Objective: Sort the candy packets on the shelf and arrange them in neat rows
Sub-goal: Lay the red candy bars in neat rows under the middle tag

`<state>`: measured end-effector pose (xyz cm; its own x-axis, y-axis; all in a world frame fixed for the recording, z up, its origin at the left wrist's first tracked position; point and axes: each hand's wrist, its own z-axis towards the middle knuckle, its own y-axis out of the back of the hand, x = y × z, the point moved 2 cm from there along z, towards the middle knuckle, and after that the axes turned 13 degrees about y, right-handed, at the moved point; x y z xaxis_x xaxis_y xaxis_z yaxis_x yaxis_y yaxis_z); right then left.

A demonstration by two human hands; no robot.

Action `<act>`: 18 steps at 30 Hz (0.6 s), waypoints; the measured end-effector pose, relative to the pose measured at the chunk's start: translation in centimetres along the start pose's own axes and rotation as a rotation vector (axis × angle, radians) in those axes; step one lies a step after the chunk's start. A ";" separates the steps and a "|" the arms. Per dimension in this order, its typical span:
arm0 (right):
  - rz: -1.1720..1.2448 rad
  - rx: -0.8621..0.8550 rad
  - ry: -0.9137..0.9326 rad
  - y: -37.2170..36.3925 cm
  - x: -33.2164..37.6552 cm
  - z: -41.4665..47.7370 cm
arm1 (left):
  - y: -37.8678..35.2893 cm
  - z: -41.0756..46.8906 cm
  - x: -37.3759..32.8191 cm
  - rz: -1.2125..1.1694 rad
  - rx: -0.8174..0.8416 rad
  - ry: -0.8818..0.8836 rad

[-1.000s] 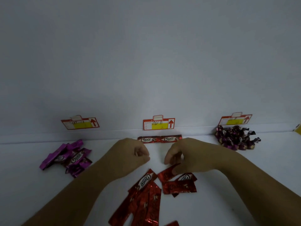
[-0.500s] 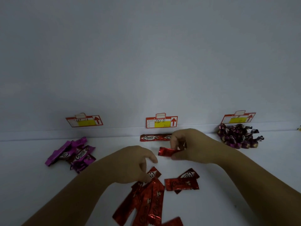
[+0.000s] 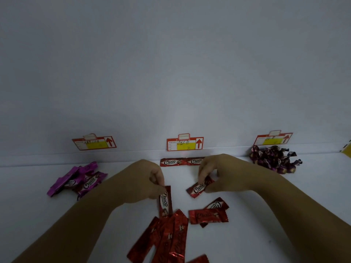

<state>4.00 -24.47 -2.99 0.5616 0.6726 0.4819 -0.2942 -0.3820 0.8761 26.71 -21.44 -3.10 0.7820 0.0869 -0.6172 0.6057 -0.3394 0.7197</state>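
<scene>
The left hand [image 3: 150,179] pinched a red packet [image 3: 164,201] by its top end, its length running toward the pile [image 3: 167,238] at 6 o'clock. The right hand [image 3: 222,171] had its grip closed on a second packet [image 3: 198,188], tilted. The row [image 3: 180,161] (two packets, end to end) lay at 12 o'clock at the shelf [image 3: 28,215] back. Done well, each packet would land flat, logo up, ends level, just beside that row.

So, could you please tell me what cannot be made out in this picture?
All head view:
- Writing on the middle price tag: too small and dim.
- Right end of the back-row packet: behind the right hand.
- Lowest red packet: cut off by the bottom edge.
- Yellow object: cut off by the right edge.
</scene>
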 end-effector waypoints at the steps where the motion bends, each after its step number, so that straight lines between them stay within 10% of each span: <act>1: -0.005 -0.011 -0.016 0.0 -0.1 0.0 | 0.3 0.1 0.2 -0.051 -0.010 0.024; 7: 0.008 -0.038 -0.087 0.1 -0.4 -0.1 | 1.0 0.8 0.7 -0.310 -0.267 0.163; 14: -0.052 -0.018 -0.100 0.3 -0.3 -0.1 | 1.5 -0.5 0.2 0.471 -0.331 0.102; 18: -0.069 -0.032 -0.098 0.3 -0.3 -0.1 | 1.0 -1.5 -1.6 0.469 0.008 -0.141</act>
<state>3.61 -24.73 -2.87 0.6536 0.6310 0.4180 -0.2761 -0.3154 0.9079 26.32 -20.53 -0.92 0.9424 -0.2049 -0.2644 0.1912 -0.3187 0.9284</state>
